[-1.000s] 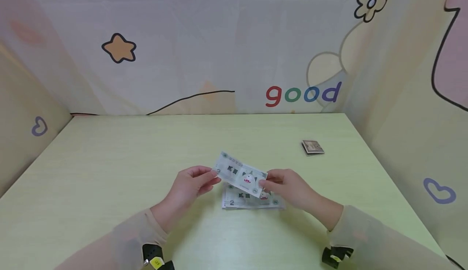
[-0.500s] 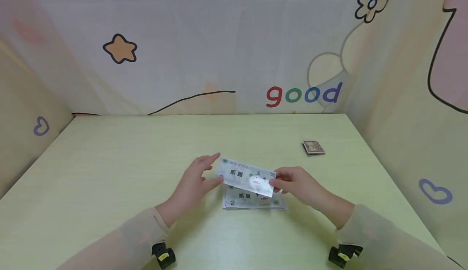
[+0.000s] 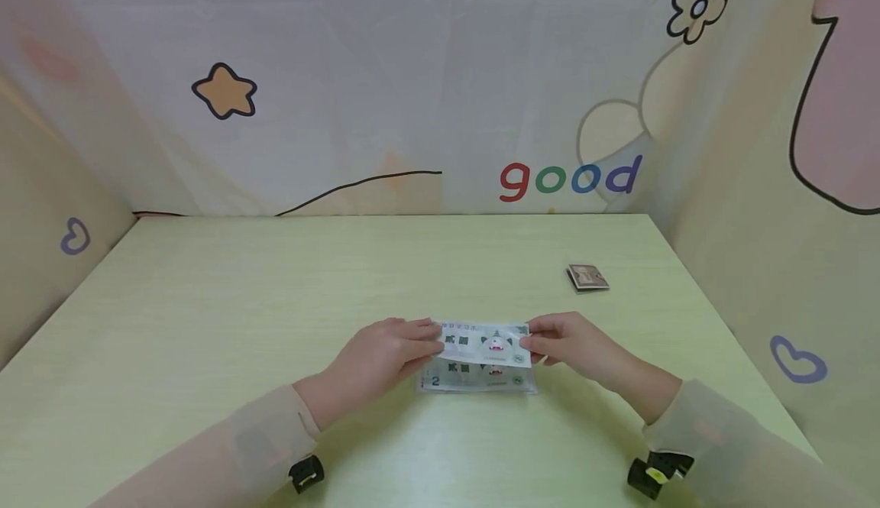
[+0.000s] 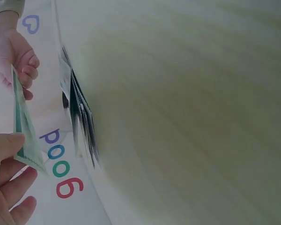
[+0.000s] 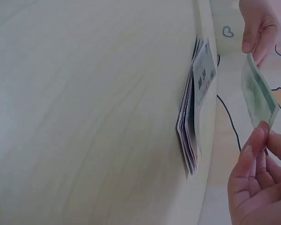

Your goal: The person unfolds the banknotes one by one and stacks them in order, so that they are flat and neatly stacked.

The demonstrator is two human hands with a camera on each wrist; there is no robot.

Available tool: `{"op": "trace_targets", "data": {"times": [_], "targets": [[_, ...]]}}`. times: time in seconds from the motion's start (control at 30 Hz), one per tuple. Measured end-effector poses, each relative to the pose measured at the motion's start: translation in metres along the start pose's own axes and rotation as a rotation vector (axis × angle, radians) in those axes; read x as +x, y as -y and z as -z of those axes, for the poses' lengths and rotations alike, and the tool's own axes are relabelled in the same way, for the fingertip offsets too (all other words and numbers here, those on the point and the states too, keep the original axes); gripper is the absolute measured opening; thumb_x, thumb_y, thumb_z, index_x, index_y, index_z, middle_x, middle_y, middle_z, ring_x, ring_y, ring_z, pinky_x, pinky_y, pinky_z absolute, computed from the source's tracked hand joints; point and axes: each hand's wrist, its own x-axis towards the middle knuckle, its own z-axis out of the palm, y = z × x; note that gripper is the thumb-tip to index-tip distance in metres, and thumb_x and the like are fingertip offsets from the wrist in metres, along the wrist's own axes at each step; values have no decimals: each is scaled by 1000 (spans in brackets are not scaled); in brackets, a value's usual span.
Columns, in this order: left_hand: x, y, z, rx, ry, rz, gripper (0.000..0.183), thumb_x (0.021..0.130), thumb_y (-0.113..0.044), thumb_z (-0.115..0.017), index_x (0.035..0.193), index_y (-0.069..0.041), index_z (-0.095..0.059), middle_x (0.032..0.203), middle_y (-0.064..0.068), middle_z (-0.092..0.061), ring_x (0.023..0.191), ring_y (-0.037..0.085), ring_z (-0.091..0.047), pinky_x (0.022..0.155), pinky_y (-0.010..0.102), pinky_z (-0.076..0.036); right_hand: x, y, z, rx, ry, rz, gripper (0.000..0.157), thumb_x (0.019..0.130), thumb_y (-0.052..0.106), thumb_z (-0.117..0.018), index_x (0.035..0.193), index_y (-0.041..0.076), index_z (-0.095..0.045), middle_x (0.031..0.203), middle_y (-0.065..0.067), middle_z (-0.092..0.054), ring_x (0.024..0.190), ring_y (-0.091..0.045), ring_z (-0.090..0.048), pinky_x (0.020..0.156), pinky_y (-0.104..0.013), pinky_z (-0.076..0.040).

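Note:
A pale green-white banknote (image 3: 481, 344) printed with a small cartoon animal is held level between both hands in the head view. My left hand (image 3: 385, 355) pinches its left end between thumb and fingers. At the opposite end, my right hand (image 3: 574, 346) grips the note by thumb and fingertips. Below the raised note lies a stack of similar banknotes (image 3: 474, 380), marked with a 2 and partly covered by it. The right wrist view shows the stack (image 5: 192, 112) edge-on, its several layers slightly fanned, with the held note (image 5: 257, 91) apart from it.
A small folded brown paper piece (image 3: 587, 277), printed like a banknote, lies at the back right of the light green table (image 3: 241, 294). Behind it rises a white backdrop (image 3: 357, 95) with a star, a flower and the word "good". Side panels close off left and right.
The left hand let its fingers spread off the note, then took its left end again. The note went from slanted to level and shifted right, with the right hand keeping its hold.

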Motion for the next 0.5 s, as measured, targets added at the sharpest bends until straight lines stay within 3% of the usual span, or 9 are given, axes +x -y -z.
{"op": "trace_targets", "data": {"times": [0.17, 0.5], "targets": [[1, 2, -4, -75, 53, -36, 27, 82, -11, -71, 109, -10, -71, 114, 3, -65, 103, 15, -62, 83, 29, -50, 3, -5, -3, -60, -29, -38, 37, 89, 16, -63, 118, -8, -58, 94, -9, -67, 77, -17, -60, 74, -32, -52], [6, 3, -13, -142, 284, -36, 22, 86, -17, -67, 107, -11, -71, 112, 1, -66, 102, 13, -62, 84, 27, -50, 8, -15, -8, -185, -7, -27, 35, 86, 15, -67, 113, -7, -61, 80, -3, -66, 68, -15, -59, 64, -29, -50]]}}
